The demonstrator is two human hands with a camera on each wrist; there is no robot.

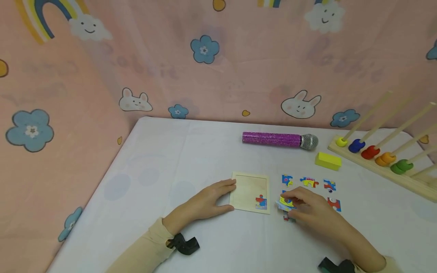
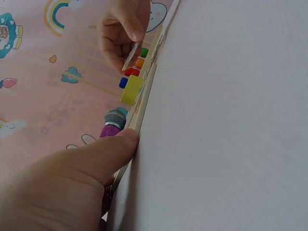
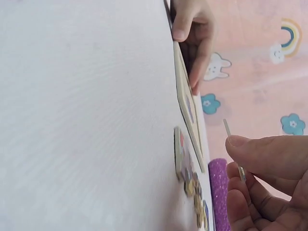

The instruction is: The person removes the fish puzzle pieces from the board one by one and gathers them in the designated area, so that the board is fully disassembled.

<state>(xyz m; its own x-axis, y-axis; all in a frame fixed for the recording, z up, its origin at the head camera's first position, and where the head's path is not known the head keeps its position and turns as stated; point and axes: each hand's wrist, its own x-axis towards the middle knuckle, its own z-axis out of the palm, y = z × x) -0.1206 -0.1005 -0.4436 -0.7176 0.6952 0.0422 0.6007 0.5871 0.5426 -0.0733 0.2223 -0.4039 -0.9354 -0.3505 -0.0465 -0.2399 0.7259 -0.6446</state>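
Note:
A shallow wooden puzzle tray (image 1: 247, 185) lies on the white table, with one puzzle piece (image 1: 261, 203) in its lower right corner. My left hand (image 1: 209, 201) touches the tray's left edge, thumb near the lower corner and fingers reaching over the upper part. Just right of the tray, my right hand (image 1: 314, 208) pinches a thin puzzle piece (image 1: 286, 202) between thumb and fingers, raised above the table. In the right wrist view that held piece (image 3: 227, 127) appears edge-on. Other loose pieces, such as a red and yellow one (image 1: 309, 182), lie around and partly beneath this hand.
Behind the pieces lies a purple glitter microphone (image 1: 273, 139). A yellow block (image 1: 328, 161) sits near a wooden bead rack (image 1: 379, 163) with upright pegs on the right. A pink patterned cloth (image 1: 239, 83) hangs behind the table.

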